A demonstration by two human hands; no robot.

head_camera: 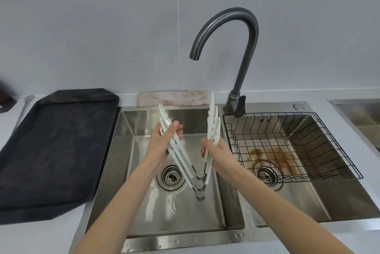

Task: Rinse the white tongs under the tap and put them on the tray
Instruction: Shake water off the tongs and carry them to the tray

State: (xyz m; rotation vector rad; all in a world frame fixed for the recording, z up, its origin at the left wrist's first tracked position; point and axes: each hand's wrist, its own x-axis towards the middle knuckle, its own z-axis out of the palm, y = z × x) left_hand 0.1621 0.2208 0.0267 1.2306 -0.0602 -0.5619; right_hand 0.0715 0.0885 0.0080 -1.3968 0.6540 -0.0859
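White tongs (212, 130) are held spread over the sink (205, 212) by the left hand (162, 146) and right hand (216, 150), each grip closed around one arm; likely so both arms can be rinsed.

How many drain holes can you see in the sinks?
2. One drain is in the left basin beside the tongs; the other drain is under the wire basket in the right basin.

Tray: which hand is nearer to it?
Left. The left hand holds the tongs over the left basin, just right of the tray. The right hand grips their other side, farther right.
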